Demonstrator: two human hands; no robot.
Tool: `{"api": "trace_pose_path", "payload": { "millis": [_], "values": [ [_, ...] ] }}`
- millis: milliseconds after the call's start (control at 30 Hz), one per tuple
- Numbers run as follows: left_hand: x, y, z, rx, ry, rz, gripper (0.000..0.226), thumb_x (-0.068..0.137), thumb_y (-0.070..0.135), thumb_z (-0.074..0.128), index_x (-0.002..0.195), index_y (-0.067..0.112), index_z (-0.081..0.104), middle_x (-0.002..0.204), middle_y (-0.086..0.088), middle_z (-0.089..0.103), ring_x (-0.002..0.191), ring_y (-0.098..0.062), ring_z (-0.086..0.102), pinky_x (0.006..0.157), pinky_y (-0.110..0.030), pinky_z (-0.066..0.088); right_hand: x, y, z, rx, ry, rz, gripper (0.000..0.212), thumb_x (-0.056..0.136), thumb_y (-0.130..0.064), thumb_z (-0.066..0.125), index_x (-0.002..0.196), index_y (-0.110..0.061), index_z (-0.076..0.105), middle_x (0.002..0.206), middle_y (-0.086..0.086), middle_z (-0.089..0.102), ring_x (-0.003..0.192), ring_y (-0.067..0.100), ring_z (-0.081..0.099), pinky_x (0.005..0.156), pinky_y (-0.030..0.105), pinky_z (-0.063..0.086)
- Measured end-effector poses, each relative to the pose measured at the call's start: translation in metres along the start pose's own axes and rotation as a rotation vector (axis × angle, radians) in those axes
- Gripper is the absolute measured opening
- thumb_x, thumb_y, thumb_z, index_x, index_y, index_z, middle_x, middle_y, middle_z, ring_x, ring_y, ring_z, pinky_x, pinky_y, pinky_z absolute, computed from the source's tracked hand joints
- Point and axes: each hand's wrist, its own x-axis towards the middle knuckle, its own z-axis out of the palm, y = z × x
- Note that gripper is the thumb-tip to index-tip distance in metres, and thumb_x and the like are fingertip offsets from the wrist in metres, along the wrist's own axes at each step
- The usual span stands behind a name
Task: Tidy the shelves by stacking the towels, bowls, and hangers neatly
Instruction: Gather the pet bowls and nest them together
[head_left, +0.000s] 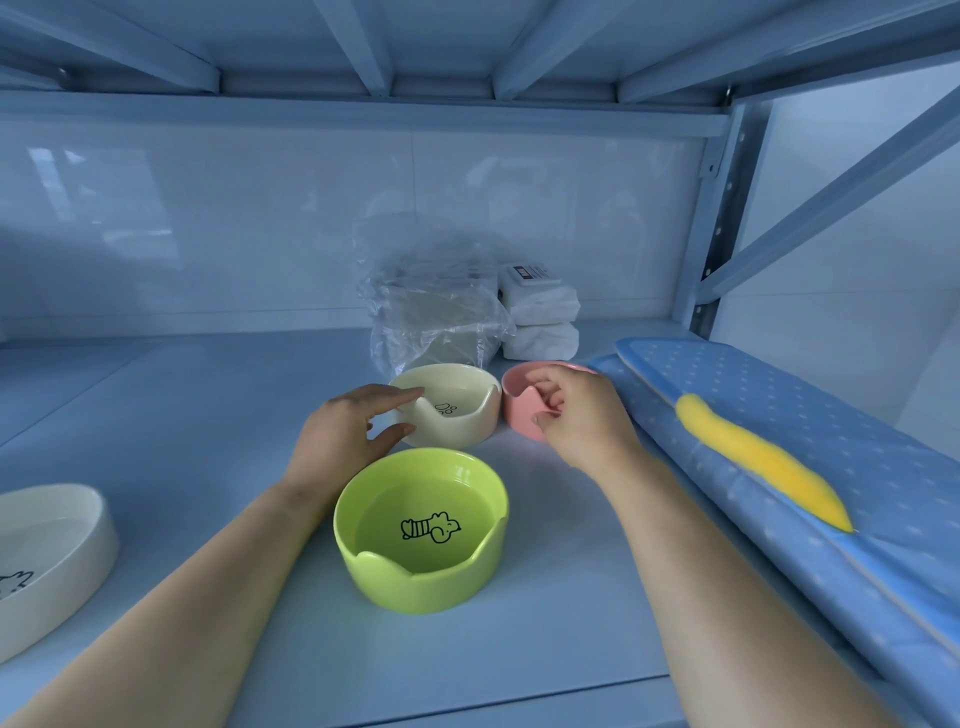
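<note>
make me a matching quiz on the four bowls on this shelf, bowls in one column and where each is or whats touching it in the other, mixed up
Column one:
1. green bowl
2. cream bowl
3. pink bowl
4. white bowl

Column two:
A. the right hand grips its rim
B. at the left edge of the view, partly cut off
C. the left hand touches its side with straight fingers
D. untouched, nearest the camera in the middle

Pairs: 1-D, 2-C, 3-A, 4-B

Green bowl (415, 587) (black doodle), pink bowl (519, 415); blue mat (779, 395), seemingly white-dotted.
</note>
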Motion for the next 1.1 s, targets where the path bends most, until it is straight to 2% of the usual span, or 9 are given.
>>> {"api": "trace_pose_path", "payload": {
  "millis": [100, 267, 333, 533, 600, 667, 800, 967, 1100],
  "values": [
    [0.0005, -0.0018, -0.0012, -0.046, 0.004, 0.0, 0.04, 0.079, 0.017, 0.073, 0.116, 0.031, 0.065, 0.111, 0.01, 0.063, 0.096, -0.01, 0.059, 0.077, -0.025, 0.052, -0.0008, 0.0002, -0.0021, 0.014, 0.018, 0.007, 0.041, 0.074, 0.002, 0.066, 0.107, -0.023, 0.066, 0.085, -0.012, 0.058, 0.074, 0.007, 0.054, 0.074, 0.017, 0.043],
    [0.0025, -0.0005, 0.0031, -0.047, 0.048, -0.087, 0.022, 0.075, 0.023, 0.077, 0.095, 0.03, 0.071, 0.095, 0.02, 0.063, 0.084, -0.003, 0.057, 0.066, -0.006, 0.041, -0.0022, -0.001, 0.0004, -0.017, -0.001, 0.013, 0.042, 0.076, 0.005, 0.062, 0.108, -0.022, 0.065, 0.087, -0.012, 0.054, 0.076, 0.007, 0.05, 0.077, 0.019, 0.042],
    [0.0038, -0.0012, 0.003, -0.053, 0.04, -0.096, 0.02, 0.074, 0.024, 0.077, 0.093, 0.029, 0.07, 0.096, 0.017, 0.065, 0.084, -0.004, 0.057, 0.067, -0.009, 0.043, -0.0021, -0.0023, 0.0013, -0.03, 0.011, 0.006, 0.044, 0.075, 0.006, 0.062, 0.106, -0.025, 0.065, 0.086, -0.012, 0.054, 0.076, 0.007, 0.05, 0.077, 0.02, 0.043],
    [0.0045, 0.0008, 0.0012, 0.027, -0.006, -0.08, 0.018, 0.08, 0.024, 0.072, 0.097, 0.026, 0.068, 0.104, 0.011, 0.066, 0.088, -0.013, 0.062, 0.079, -0.029, 0.053, -0.0021, -0.0029, 0.0016, -0.007, 0.026, 0.002, 0.046, 0.074, 0.008, 0.061, 0.104, -0.027, 0.065, 0.08, -0.015, 0.053, 0.07, 0.006, 0.05, 0.077, 0.023, 0.047],
    [0.0052, 0.0, 0.0005, 0.033, -0.018, -0.083, 0.016, 0.081, 0.023, 0.071, 0.096, 0.024, 0.066, 0.103, 0.011, 0.065, 0.086, -0.015, 0.062, 0.077, -0.027, 0.053, -0.0023, -0.0029, 0.0012, 0.003, 0.02, 0.007, 0.046, 0.074, 0.008, 0.061, 0.103, -0.028, 0.065, 0.075, -0.021, 0.051, 0.066, 0.0, 0.049, 0.074, 0.02, 0.044],
    [0.0049, -0.0013, -0.0001, 0.024, -0.02, -0.093, 0.014, 0.082, 0.021, 0.07, 0.095, 0.024, 0.065, 0.101, 0.012, 0.061, 0.082, -0.012, 0.059, 0.07, -0.016, 0.047, -0.0028, -0.0021, 0.0004, -0.001, 0.007, 0.01, 0.046, 0.075, 0.009, 0.061, 0.101, -0.029, 0.065, 0.075, -0.023, 0.049, 0.066, -0.007, 0.047, 0.071, 0.017, 0.039],
    [0.004, -0.0031, 0.0004, -0.054, -0.01, -0.111, 0.014, 0.082, 0.016, 0.069, 0.094, 0.023, 0.064, 0.1, 0.011, 0.06, 0.085, -0.011, 0.059, 0.073, -0.009, 0.041, -0.0025, -0.0016, -0.0011, -0.012, -0.01, 0.021, 0.044, 0.075, 0.009, 0.061, 0.098, -0.028, 0.066, 0.076, -0.021, 0.048, 0.068, 0.0, 0.047, 0.071, 0.015, 0.036],
    [0.0056, -0.0036, 0.0037, -0.111, -0.007, -0.126, 0.02, 0.077, 0.016, 0.075, 0.094, 0.021, 0.065, 0.103, 0.005, 0.063, 0.093, -0.013, 0.059, 0.08, -0.024, 0.05, -0.0006, -0.0025, -0.0004, -0.011, -0.018, 0.054, 0.04, 0.076, 0.009, 0.061, 0.096, -0.025, 0.068, 0.079, -0.015, 0.049, 0.072, 0.007, 0.047, 0.069, 0.012, 0.034],
    [0.0051, -0.0036, 0.007, -0.122, 0.05, -0.132, 0.025, 0.073, 0.017, 0.078, 0.096, 0.019, 0.069, 0.102, 0.005, 0.065, 0.092, -0.012, 0.059, 0.076, -0.024, 0.05, -0.001, -0.0034, -0.0002, 0.013, -0.018, 0.065, 0.042, 0.075, 0.01, 0.059, 0.092, -0.026, 0.068, 0.08, -0.013, 0.051, 0.069, 0.005, 0.047, 0.069, 0.012, 0.036]
  ]
}}
